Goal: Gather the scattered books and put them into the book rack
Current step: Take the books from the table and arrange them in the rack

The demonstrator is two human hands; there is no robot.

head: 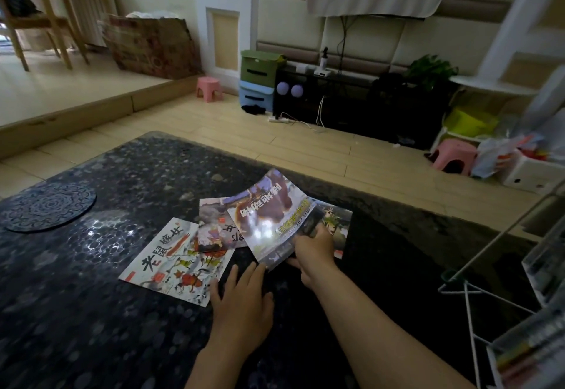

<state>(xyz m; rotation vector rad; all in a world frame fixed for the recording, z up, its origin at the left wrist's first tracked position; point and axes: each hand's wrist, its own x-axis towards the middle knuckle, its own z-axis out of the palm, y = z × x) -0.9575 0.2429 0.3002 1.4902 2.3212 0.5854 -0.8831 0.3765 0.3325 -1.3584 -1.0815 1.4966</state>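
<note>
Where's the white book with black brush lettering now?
In the head view the white book lies flat on the dark table, leftmost of the books, just left of the left hand, its far corner under a grey book.

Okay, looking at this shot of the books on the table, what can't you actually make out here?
All in the head view:
1. Rightmost book: mostly covered by the lifted book and the right hand gripping it.
2. Middle book: title partly hidden under the lifted book.
3. Lifted book: glare and blur wash out its small print.
4. Book rack: cut off by the right edge, so its free space is unseen.
</note>
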